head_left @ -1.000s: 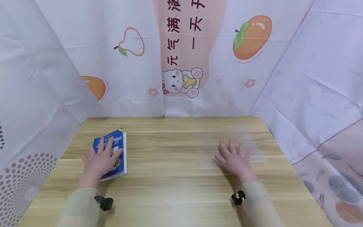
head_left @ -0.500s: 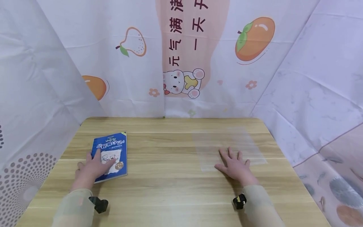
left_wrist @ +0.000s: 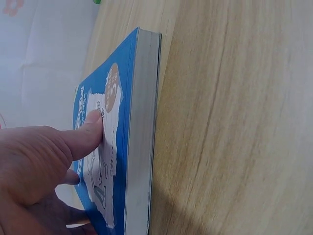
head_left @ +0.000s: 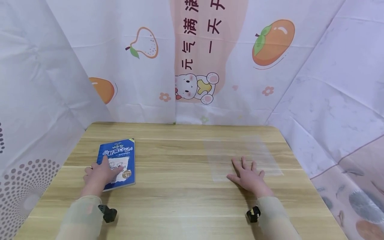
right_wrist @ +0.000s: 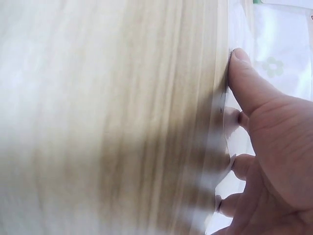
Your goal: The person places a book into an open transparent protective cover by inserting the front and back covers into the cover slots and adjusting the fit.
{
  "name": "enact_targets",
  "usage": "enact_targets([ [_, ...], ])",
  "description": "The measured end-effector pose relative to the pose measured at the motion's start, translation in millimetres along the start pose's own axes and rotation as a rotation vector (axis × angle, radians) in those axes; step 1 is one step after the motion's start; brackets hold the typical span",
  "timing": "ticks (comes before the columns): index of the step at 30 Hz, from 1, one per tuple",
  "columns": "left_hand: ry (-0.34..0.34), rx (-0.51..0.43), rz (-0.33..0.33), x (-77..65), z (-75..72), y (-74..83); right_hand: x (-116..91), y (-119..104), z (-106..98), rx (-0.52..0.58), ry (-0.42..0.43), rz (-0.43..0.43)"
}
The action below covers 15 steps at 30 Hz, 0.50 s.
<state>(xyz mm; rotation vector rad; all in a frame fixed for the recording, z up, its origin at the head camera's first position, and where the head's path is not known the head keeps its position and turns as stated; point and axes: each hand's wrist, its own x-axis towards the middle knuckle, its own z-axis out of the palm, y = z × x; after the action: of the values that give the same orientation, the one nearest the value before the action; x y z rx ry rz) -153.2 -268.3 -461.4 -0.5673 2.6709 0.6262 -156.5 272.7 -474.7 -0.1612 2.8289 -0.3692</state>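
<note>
A blue paperback book (head_left: 129, 158) with a cartoon drawing and a white title lies closed near the table's left side. My left hand (head_left: 99, 175) rests on it, thumb on the drawing and index finger on the left part of the cover, the other fingers bent beside the left edge. The left wrist view shows the thumb (left_wrist: 88, 134) on the cover and the pale page block (left_wrist: 143, 122) facing the camera. On the right, my right hand (head_left: 251, 178) is spread over a clear plastic sheet (head_left: 222, 150), its fingertips touching the sheet.
The wood-grain table (head_left: 174, 200) reaches back to a printed fabric curtain (head_left: 150, 80). More fabric hangs at the left and right sides. Small black cameras (head_left: 108, 213) sit at both wrists.
My left hand slid down and left across the book, from spread over its cover to its lower left part. The cover now lies flat over the pages. The right hand moved slightly nearer.
</note>
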Motion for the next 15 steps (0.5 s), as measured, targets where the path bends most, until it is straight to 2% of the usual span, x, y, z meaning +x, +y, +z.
enact_targets([
  [6, 0.011, -0.027, -0.046, 2.4, -0.7, 3.3, -0.1, -2.9, 0.2, 0.002, 0.003, 0.006],
  [15, 0.023, -0.058, -0.042, 0.4, -6.9, 6.6, 1.5, -3.3, 0.9, -0.005, -0.006, 0.019],
])
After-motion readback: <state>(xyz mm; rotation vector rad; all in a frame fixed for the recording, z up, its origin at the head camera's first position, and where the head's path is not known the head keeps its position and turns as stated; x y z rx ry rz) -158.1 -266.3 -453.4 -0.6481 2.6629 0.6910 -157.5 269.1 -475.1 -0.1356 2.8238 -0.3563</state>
